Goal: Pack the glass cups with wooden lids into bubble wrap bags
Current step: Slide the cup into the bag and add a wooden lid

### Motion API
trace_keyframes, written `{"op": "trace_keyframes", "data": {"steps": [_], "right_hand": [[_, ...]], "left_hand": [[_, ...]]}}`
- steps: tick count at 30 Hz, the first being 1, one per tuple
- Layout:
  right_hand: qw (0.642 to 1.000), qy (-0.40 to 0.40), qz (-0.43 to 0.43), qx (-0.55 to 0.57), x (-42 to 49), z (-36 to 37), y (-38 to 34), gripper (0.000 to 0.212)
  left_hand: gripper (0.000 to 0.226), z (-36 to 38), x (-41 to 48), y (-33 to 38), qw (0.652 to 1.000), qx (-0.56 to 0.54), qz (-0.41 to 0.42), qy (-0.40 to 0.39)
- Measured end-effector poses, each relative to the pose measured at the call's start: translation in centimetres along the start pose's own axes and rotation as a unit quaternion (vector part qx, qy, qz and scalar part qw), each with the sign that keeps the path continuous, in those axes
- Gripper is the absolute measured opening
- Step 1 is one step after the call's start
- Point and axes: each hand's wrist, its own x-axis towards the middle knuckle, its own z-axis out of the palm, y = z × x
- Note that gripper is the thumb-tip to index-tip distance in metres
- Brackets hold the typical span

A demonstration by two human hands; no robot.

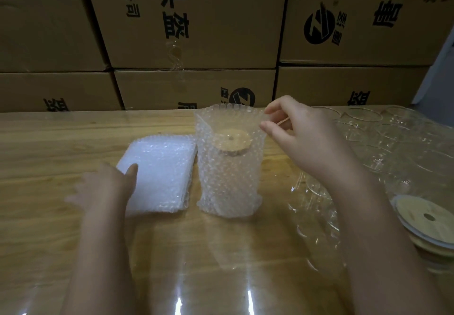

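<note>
Glossy table point(221, 278) under upright bubble-wrapped cup point(229, 167), wooden-lidded.

Two bare hands, two bare forearms, nothing fancy.
Left hand point(103, 187) smeared with blur, right hand point(302, 137) sharper, fingers point(271, 128) slim and plain; wrists and forearms bare right down to the bottom edge of the view. Nails too soft to make out, tbh.

i note stacked cardboard boxes point(221, 32) with black print across the upper frame. wooden table point(49, 142) below, glossy clear cover, light glare bottom centre. pale wall strip point(439, 69) far right.
</note>
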Motion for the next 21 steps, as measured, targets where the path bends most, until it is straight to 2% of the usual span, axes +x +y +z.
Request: {"op": "trace_keyframes", "data": {"steps": [2, 4, 8, 12, 16, 19, 21], "right_hand": [[0.999, -0.006, 0.012, 0.029, 0.0, 0.2, -0.1, 0.049], [0.998, -0.025, 0.017, 0.051, -0.2, 0.6, -0.2, 0.069], [0.997, -0.082, -0.011, 0.007, -0.4, 1.3, -0.6, 0.090], [0.993, -0.112, -0.021, -0.031, -0.6, 1.8, -0.9, 0.085], [0.991, -0.126, -0.017, -0.040, -0.7, 2.1, -1.4, 0.070], [0.988, -0.149, -0.008, -0.037, -0.6, 2.3, -1.6, 0.066], [0.989, -0.135, -0.018, -0.057, -0.6, 2.1, -1.9, 0.069]], "left_hand": [[0.076, 1.3, 0.6, -0.8, 0.998, -0.030, -0.014, -0.053], [0.073, 2.2, 0.7, -1.0, 0.997, -0.046, 0.000, -0.069], [0.060, 2.5, 1.2, -0.6, 0.987, -0.132, 0.007, -0.087], [0.065, 2.3, 1.7, -1.2, 0.969, -0.209, -0.027, -0.130], [0.076, 2.5, 1.6, -1.2, 0.957, -0.226, -0.047, -0.175], [0.074, 2.6, 1.6, -1.3, 0.944, -0.276, -0.048, -0.176], [0.071, 2.9, 1.7, -1.4, 0.935, -0.310, -0.042, -0.166]]}}
